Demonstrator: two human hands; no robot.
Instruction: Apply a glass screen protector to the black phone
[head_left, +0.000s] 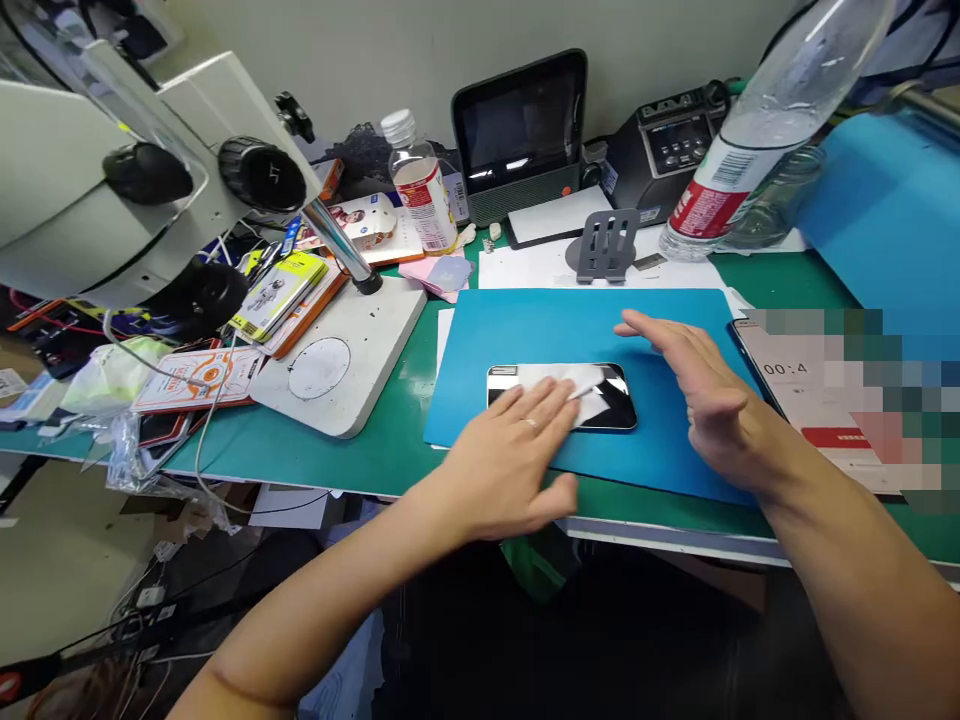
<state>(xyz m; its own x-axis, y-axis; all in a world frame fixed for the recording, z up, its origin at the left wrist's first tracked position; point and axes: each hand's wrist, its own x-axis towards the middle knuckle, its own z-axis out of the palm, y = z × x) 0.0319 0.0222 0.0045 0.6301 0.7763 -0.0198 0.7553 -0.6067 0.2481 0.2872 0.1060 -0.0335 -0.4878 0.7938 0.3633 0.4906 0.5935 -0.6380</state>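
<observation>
A smartphone [621, 405] with a dark, glossy face lies flat on the blue mat [525, 320]. Over its middle is a white wipe [589, 382], creased and partly hidden under my fingers. My left hand [517, 450], with a ring on one finger, lies flat and presses the wipe against the phone; its thumb points away to the right. To the right of the phone, my right hand [701, 400] hovers above the mat with fingers stretched out and the thumb apart, holding nothing.
Right of the mat lies a second phone [787, 375] with a timer on its screen, partly pixelated. A microscope [255, 175] on a white base [379, 350] stands left. Behind are a grey phone stand [606, 245], a dark display [521, 125] and bottles [731, 165].
</observation>
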